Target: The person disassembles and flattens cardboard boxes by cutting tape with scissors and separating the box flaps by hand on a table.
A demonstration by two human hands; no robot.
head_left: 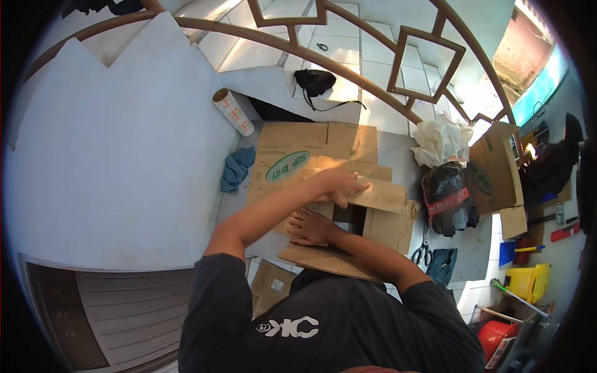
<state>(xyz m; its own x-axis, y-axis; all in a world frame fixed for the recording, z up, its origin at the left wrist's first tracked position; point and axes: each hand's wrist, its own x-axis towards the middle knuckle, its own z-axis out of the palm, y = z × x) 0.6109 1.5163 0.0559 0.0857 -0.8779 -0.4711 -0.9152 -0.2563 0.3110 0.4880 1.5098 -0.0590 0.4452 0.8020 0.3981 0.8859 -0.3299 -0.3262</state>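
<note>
An unfolded-looking cardboard box [387, 229] with several flaps lies in front of my body, a dark opening between its flaps. My left hand [342, 186] reaches across from the left and rests on a long upper flap [388, 196], thumb and index finger apart. Nearer my chest, my right hand [311, 227] lies palm down with fingers spread on the cardboard at the opening's left side. My forearms cross over the box. Beneath and beyond it is a flat cardboard sheet [298, 138] with a green printed oval.
A tape or film roll [234, 112] and blue cloth [237, 169] lie at left. To the right are black scissors [423, 253], a black plastic bag [446, 194], white plastic [440, 140] and another carton [494, 168]. A brown railing [348, 73] curves beyond.
</note>
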